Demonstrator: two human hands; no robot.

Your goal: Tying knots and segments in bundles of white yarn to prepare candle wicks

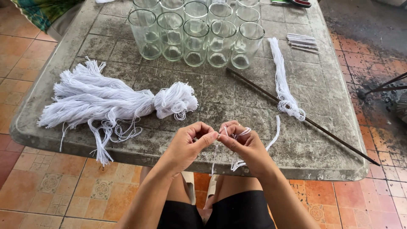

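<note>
My left hand (pixel 189 142) and my right hand (pixel 243 142) meet fingertip to fingertip above the table's near edge, both pinching a few strands of white string (pixel 235 163). The strands loop over my right fingers and hang down past the edge. A big tied bundle of white string (pixel 106 99) lies to the left of my left hand. A smaller hank of white string (pixel 282 87) lies to the right, its looped end around a long thin dark rod (pixel 296 114).
Several clear drinking glasses (pixel 197 36) stand grouped at the back of the worn grey table (pixel 322 140). A small stack of thin white sticks (pixel 302 41) lies at the back right. Orange floor tiles surround the table.
</note>
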